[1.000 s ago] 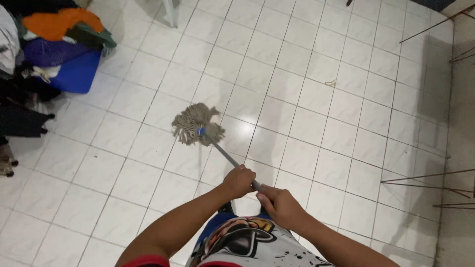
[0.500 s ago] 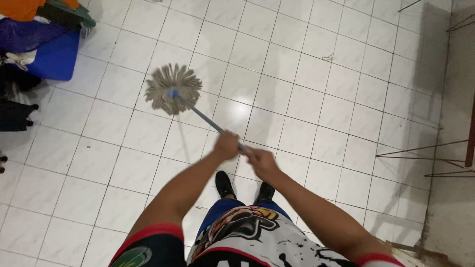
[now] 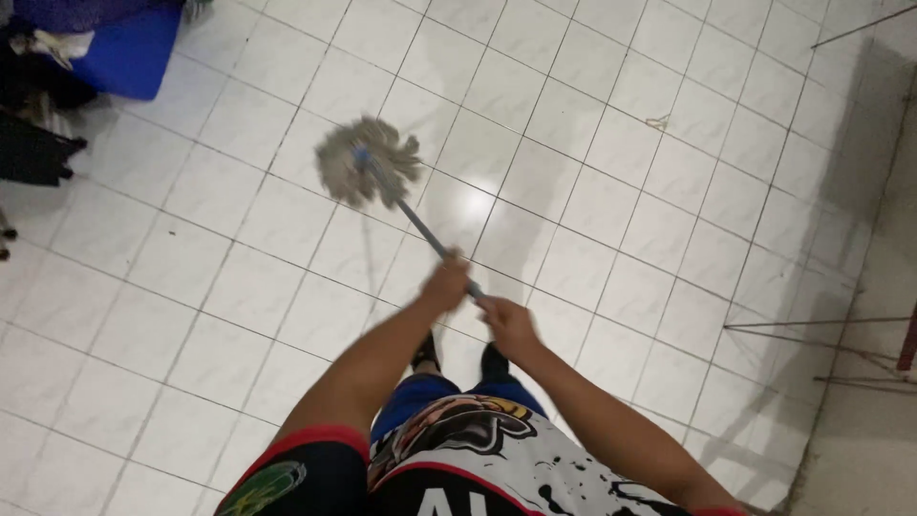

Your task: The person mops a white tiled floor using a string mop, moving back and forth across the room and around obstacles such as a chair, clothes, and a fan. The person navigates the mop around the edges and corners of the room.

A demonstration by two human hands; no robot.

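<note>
Mop handle (image 3: pixel 420 227) inside both fists' fingers (image 3: pixel 447 283).

**Around the white tiled floor**

The floor (image 3: pixel 611 239) is laid with square white tiles and grey grout lines, with a bright glare spot near its middle. At the far left corner lies a blue flat thing (image 3: pixel 129 53) with a pale crumpled cloth (image 3: pixel 43 43) at its left end. Just below it, along the left edge, sits a heap of black cloth or bags (image 3: pixel 38 143), too dark to tell apart. A small brownish scrap (image 3: pixel 657 121) lies on a tile toward the far right. Along the right edge the tiles meet a bare grey cement strip (image 3: pixel 874 382), where thin rusty metal rods (image 3: pixel 812 330) reach out over the floor.
</note>
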